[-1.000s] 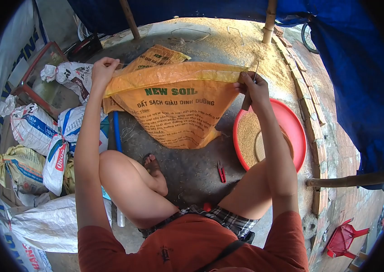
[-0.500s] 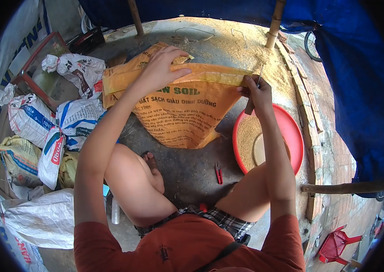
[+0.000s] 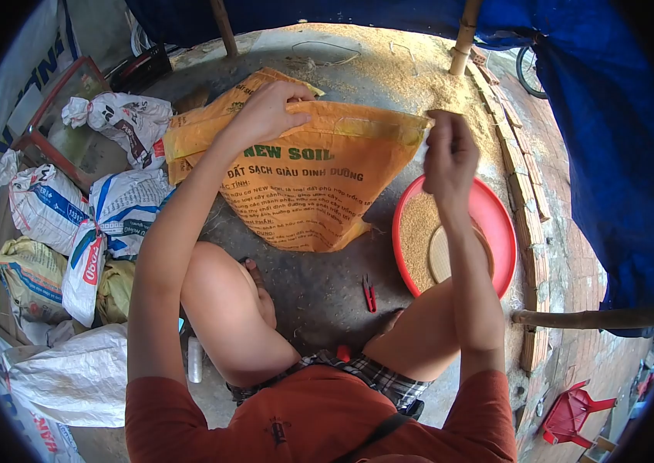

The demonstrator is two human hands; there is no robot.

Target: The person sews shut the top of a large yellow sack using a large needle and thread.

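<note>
An orange sack (image 3: 296,185) printed "NEW SOIL" stands upright on the floor in front of me, its top edge folded over in a band. My left hand (image 3: 273,112) grips that top edge near the middle, thumb on the near side and fingers behind. At the sack's top right corner is my right hand (image 3: 451,147), its fingers curled and pinched at the edge; what it holds is too small to make out. Red-handled snips (image 3: 369,294) lie on the floor between my legs.
A red basin (image 3: 503,231) with grain and a round sieve (image 3: 439,255) sits at the right. Tied white sacks (image 3: 130,204) crowd the left side. Bricks (image 3: 531,231) line the right edge. A red stool (image 3: 574,414) is at the lower right. Husks (image 3: 404,77) lie scattered beyond.
My right hand has turned and risen slightly at the sack's corner; the blade-like tool seen in it before no longer shows. My left hand and the sack have shifted slightly left.
</note>
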